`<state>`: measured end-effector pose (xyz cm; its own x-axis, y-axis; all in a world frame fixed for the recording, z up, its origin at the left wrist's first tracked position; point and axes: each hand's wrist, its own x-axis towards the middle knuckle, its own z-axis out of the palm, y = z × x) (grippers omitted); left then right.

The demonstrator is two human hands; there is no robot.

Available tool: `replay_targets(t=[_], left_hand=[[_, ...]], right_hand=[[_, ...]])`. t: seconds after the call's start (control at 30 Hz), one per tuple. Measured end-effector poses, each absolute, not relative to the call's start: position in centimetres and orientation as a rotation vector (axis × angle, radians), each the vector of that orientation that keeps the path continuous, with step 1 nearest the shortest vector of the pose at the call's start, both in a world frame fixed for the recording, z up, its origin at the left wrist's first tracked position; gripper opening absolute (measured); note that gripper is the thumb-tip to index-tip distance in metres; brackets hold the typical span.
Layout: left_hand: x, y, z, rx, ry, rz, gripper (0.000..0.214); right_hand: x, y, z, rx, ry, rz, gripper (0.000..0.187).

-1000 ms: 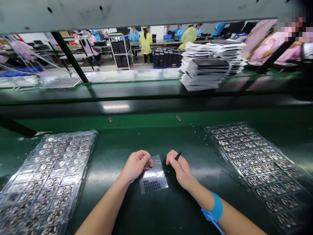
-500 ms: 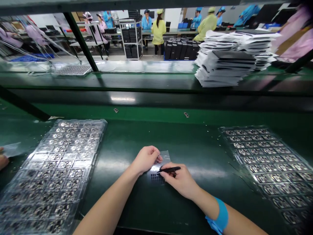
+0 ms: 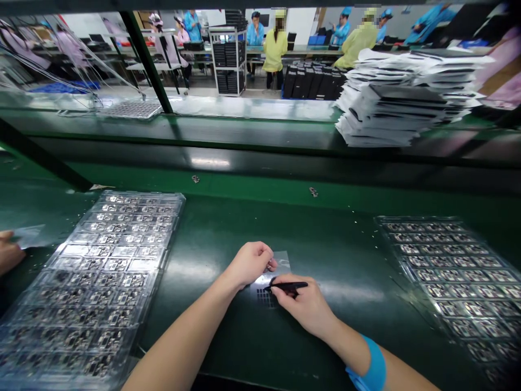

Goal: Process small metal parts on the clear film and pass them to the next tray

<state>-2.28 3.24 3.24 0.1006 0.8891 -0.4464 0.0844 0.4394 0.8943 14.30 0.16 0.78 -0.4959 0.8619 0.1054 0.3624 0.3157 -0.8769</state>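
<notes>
My right hand [image 3: 307,301] is closed on black tweezers [image 3: 288,285], their tips pointing left and down at a clear sheet. Small dark square stickers [image 3: 266,297] sit in rows on that clear sheet [image 3: 282,262], which lies on the dark green bench. Over the sheet's left side, my left hand [image 3: 254,263] is pinched on a small electronic part [image 3: 269,266], mostly hidden by the fingers. Both hands are close together, and the tweezer tips are right by the stickers; whether they touch one I cannot tell.
A clear tray [image 3: 134,250] of small circuit boards lies left, another tray [image 3: 451,271] right. Two loose parts, one left [image 3: 195,178] and one right [image 3: 313,191], lie on the green strip. A co-worker's hand [image 3: 8,252] shows far left. Stacked white-wrapped items [image 3: 391,119] stand behind.
The view has shifted slightly, so most things sit a little farther right. Both hands keep nearly the same pose over the sheet. The co-worker's hand at the left shows more.
</notes>
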Motion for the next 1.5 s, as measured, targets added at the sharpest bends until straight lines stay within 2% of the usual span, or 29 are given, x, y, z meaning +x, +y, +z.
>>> replay_targets(t=[0.47,0.77,1.03,1.2,1.5], left_hand=[[-2.3,3.2,3.2,0.974,1.349,0.748,0.015],[-2.4,3.3,2.9,0.978,1.325,0.765,0.015],[-2.3,3.2,3.1,0.966,1.339,0.761,0.015],[-2.3,3.2,3.2,0.974,1.349,0.760,0.015],[-2.3,3.1,3.0,1.022,1.282,0.815,0.015]], right_hand=[[14.1,0.1,1.0,-1.096,-1.978,1.172,0.015],[14.9,0.5,0.4,-1.132,-1.660,1.514,0.013],[14.4,0.3,0.7,-1.135,-1.928,1.214,0.013],[14.3,0.2,0.7,-1.117,-1.953,1.195,0.014],[15.1,1.1,0.9,-1.070,-1.554,1.548,0.015]])
